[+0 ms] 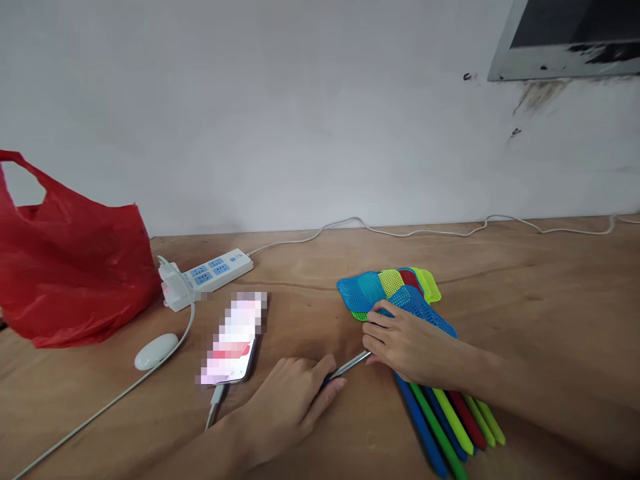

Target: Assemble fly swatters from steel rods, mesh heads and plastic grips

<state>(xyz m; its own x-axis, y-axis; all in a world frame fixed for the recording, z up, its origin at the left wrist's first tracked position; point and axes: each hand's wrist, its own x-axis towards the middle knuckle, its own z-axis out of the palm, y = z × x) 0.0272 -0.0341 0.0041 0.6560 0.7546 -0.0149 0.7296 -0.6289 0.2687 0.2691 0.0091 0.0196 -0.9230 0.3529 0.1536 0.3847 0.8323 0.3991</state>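
A slim silver metal rod (pixel 353 363) runs slanting between my two hands, low over the wooden table. My left hand (pixel 287 403) pinches its lower left end, where a bit of dark blue shows at the fingertips. Around the rod's upper right end the fingers of my right hand (pixel 407 343) are closed, hiding that end. Under and beside my right hand lies a pile of plastic fly swatters (pixel 425 312) with perforated heads in blue, yellow, red and green. Their coloured handles (pixel 441 417) fan out toward me below my right wrist.
On the left stand a red plastic bag (pixel 75 267) and a white power strip (pixel 220 272) with a plugged-in charger. A lit phone (pixel 233 340) on a cable and a white oval object (pixel 156 351) lie nearby. A thin cord (pixel 415 232) runs along the wall.
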